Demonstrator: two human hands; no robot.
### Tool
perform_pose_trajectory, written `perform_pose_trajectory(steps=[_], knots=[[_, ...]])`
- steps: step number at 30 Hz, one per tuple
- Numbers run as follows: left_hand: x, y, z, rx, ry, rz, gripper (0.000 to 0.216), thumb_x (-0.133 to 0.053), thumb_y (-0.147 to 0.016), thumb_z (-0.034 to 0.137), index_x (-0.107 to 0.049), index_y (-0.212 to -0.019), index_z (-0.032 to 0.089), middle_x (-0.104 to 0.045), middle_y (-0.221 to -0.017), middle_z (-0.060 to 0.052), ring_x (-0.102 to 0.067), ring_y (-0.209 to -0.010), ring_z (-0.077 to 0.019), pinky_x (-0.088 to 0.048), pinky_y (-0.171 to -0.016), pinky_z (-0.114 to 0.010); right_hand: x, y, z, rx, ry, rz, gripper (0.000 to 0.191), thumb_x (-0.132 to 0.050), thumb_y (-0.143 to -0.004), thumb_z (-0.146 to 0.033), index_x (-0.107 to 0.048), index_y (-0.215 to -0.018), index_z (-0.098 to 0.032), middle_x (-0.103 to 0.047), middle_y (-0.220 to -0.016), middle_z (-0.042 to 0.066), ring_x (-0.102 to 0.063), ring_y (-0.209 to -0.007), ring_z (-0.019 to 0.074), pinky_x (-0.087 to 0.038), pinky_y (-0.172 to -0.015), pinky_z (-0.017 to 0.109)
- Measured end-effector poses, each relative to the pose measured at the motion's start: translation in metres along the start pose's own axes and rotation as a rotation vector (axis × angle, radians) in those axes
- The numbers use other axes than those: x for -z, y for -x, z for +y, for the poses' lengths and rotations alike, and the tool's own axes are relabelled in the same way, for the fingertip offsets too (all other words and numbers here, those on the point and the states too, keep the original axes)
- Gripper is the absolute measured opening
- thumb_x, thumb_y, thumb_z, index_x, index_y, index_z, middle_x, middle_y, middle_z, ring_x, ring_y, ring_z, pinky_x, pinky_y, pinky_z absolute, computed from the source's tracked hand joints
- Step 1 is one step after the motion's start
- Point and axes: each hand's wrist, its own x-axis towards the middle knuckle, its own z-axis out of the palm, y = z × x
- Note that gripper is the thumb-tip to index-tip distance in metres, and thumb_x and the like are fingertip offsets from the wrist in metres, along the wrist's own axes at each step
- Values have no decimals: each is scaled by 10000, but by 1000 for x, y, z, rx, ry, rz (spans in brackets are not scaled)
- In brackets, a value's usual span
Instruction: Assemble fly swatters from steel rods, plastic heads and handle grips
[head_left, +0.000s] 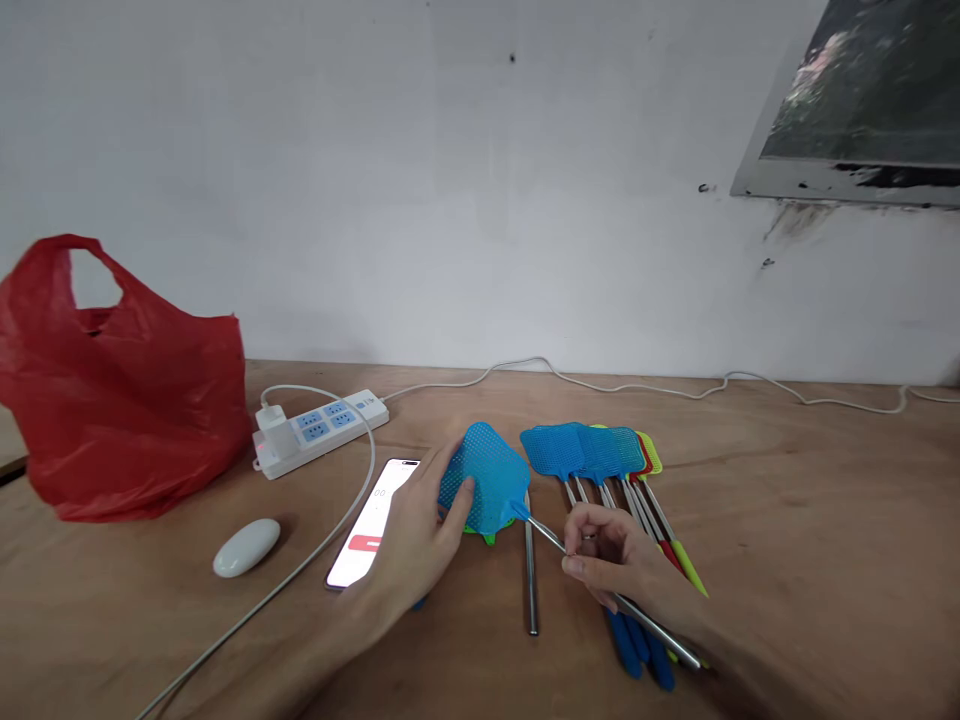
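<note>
A blue fly swatter (496, 470) with a perforated head and a metal shaft slants across the middle, held in both hands. My left hand (424, 525) grips the left edge of its head, thumb on the near face. My right hand (619, 550) pinches the shaft, whose bare metal end sticks out at lower right. Behind the head, bits of green show, and a metal rod (531, 585) lies below it on the table. Beside and under my right hand is a fanned stack of fly swatters (600, 452) with blue, red and yellow-green heads and grips.
A lit phone (371, 525) lies partly behind my left hand. Left of it are a white mouse (247, 547), a power strip (322, 430) with a plugged-in charger, and a red plastic bag (135, 400). A white cable (300, 568) crosses the wooden table toward me. A wall stands behind.
</note>
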Motion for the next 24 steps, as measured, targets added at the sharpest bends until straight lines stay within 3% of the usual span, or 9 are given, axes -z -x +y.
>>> perform_pose_trajectory(steps=[8, 13, 18, 21, 24], knots=[[-5, 2, -8, -25, -53, -14, 476, -425, -921, 222, -495, -1391, 205, -650, -1263, -103, -633, -1109, -275, -511, -919, -414, -1, 2, -1, 6, 24, 34, 311, -814, -737, -428, -605, -742, -197, -476, -535, -84, -361, -381, 40, -290, -348, 154], [-3, 1, -9, -53, -166, -130, 466, -422, -934, 234, -479, -1394, 185, -672, -1169, -113, -658, -960, -275, -525, -807, -399, 1, 0, 0, 36, 18, 65, 308, -806, -742, -413, -582, -739, -201, -430, -473, -106, -338, -337, 37, -240, -335, 157], [4, -4, -3, -105, -489, -119, 394, -434, -885, 176, -544, -1262, 148, -661, -1159, -134, -619, -1043, -312, -481, -857, -416, 3, -3, -3, 47, 1, 140, 306, -791, -754, -421, -570, -747, -209, -457, -519, -101, -359, -336, 39, -249, -340, 169], [5, -5, 1, 13, -720, -310, 238, -450, -898, 232, -637, -1035, 174, -715, -964, -104, -672, -902, -319, -488, -757, -408, 6, -6, -6, 77, -20, 276, 317, -802, -734, -431, -576, -740, -208, -478, -560, -95, -348, -346, 29, -239, -336, 167], [4, -3, 0, 89, -807, -438, 273, -457, -927, 337, -660, -824, 187, -708, -755, -99, -688, -704, -330, -463, -604, -387, 7, -7, -8, 86, -24, 326, 301, -803, -732, -427, -597, -751, -208, -502, -570, -91, -331, -347, 24, -228, -329, 165]])
